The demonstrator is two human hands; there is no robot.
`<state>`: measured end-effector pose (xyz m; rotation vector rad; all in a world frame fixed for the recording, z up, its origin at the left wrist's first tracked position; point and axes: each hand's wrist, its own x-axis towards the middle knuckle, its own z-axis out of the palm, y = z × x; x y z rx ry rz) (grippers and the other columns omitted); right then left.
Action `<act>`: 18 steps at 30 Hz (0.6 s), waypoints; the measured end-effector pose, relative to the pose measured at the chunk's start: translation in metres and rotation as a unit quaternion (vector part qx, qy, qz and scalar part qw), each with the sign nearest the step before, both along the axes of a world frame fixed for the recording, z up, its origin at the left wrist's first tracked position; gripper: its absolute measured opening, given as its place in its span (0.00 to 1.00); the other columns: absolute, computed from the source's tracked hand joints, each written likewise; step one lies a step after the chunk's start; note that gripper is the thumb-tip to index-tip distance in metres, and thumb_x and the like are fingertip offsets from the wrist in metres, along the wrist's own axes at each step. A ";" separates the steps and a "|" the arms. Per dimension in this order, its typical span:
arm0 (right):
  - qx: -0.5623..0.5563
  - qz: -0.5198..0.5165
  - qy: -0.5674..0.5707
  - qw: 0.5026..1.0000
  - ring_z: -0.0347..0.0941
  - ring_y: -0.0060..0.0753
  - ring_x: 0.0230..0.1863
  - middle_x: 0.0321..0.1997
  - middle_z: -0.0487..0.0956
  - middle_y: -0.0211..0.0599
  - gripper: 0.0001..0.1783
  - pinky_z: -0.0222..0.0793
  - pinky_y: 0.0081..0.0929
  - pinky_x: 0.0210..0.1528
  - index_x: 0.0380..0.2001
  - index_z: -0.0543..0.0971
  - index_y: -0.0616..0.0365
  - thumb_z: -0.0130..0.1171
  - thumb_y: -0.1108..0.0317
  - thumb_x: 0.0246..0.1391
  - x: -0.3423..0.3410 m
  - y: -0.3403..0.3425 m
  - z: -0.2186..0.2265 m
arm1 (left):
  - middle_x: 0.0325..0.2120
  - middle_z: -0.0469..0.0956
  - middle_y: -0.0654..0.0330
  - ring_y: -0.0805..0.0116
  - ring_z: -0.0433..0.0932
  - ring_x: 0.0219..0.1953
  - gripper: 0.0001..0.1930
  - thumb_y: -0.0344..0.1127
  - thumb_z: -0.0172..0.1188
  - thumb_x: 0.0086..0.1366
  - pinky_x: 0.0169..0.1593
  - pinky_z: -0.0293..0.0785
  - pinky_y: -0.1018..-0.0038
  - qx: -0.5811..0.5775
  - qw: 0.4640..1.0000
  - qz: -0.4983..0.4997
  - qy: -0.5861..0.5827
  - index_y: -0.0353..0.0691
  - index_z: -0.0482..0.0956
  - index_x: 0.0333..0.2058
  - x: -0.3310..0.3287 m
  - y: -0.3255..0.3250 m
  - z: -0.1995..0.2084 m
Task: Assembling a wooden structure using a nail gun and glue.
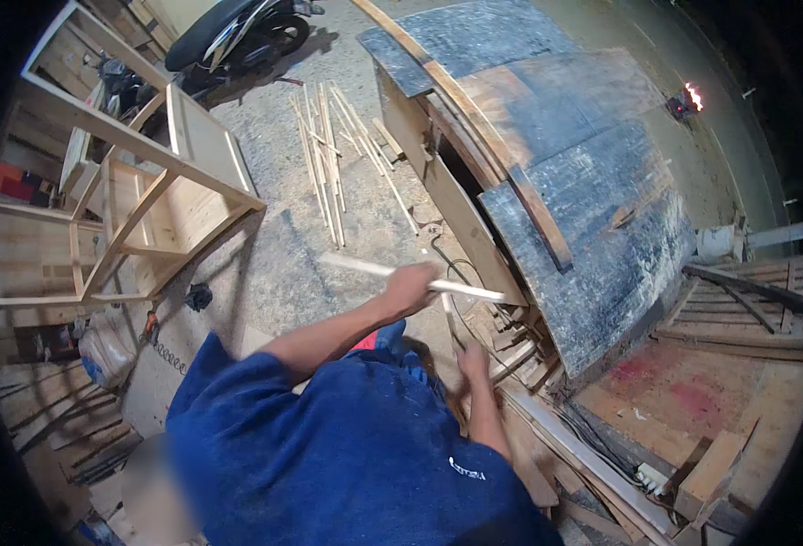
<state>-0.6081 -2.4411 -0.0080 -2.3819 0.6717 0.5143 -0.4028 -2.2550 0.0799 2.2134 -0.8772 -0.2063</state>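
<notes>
My left hand [410, 288] is closed around a pale wooden strip [469, 291], held roughly level above the ground, with its ends sticking out on both sides. Lower and to the right, my right hand [473, 361] is closed on a thinner wooden stick [449, 314], whose top end rises close to the strip. The lower part of that stick is hidden by the hand. Beside the right hand lies a pile of short wood offcuts [520, 350], under the edge of a dark, stained plywood table [583, 218].
Thin wooden sticks [328, 173] lie on the dusty ground ahead. An unfinished wooden frame [174, 164] stands at left, with a motorbike [237, 36] behind it. A long curved board [474, 118] lies along the table. Cables [592, 437] and planks are at lower right; a fire [692, 96] burns far right.
</notes>
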 end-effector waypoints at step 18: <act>0.038 -0.202 0.008 0.979 0.79 0.52 0.48 0.42 0.83 0.50 0.13 0.71 0.42 0.52 0.47 0.80 0.59 0.51 0.69 0.62 -0.032 -0.008 -0.026 | 0.19 0.78 0.46 0.52 0.80 0.22 0.35 0.64 0.58 0.63 0.26 0.74 0.58 0.291 0.823 0.199 0.445 0.27 0.80 0.26 -0.033 0.280 -0.164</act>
